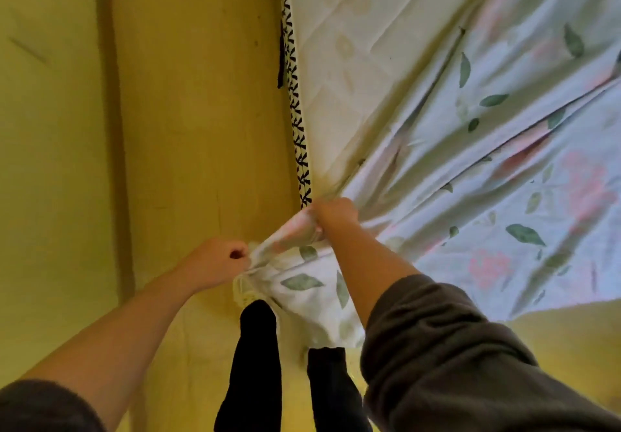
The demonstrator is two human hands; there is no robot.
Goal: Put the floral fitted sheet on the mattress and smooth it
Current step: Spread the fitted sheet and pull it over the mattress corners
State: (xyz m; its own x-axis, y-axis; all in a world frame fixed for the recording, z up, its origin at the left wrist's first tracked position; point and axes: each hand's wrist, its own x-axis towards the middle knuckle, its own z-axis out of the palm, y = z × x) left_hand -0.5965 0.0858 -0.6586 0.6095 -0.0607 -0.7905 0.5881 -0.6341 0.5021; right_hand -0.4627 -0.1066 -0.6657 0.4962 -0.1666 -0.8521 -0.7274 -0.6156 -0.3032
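Observation:
The floral fitted sheet (487, 169), pale with green leaves and pink flowers, lies creased across the right part of the white quilted mattress (356, 61). Its near corner is bunched at the mattress corner. My left hand (218, 263) grips the gathered hem of that corner. My right hand (332, 214) grips a bunch of the sheet just above, at the mattress corner. The upper left of the mattress shows bare. A black-and-white patterned band (295, 112) runs along the mattress's left side.
A yellowish floor (188, 129) runs along the mattress's left side and under me. My dark-clad legs (258, 364) stand at the corner below the hanging sheet. A wall or panel edge (107, 129) stands further left.

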